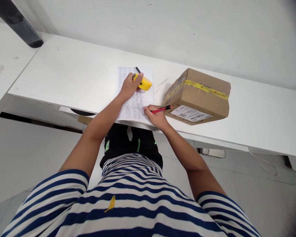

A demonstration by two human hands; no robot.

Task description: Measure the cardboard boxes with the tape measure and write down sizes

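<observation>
My left hand (130, 86) is closed around a yellow tape measure (145, 84), held over the upper part of a sheet of paper (148, 97). A short black piece sticks out beyond the fingers at the tape measure's far side. Dense handwritten-looking lines cover much of the sheet, which lies at the table's near edge. At the sheet's lower right corner, my right hand (158, 118) grips a red and black pen (162, 109), which points up to the right. Just right of that hand stands a cardboard box (207, 98) with yellow tape around it and a white label on its near side.
The white table (71, 72) runs along a pale wall (177, 33). A dark post-like object (27, 31) is at the upper left. Below the table, a white cable (266, 164) hangs at the right and a pale flat object (213, 152) shows.
</observation>
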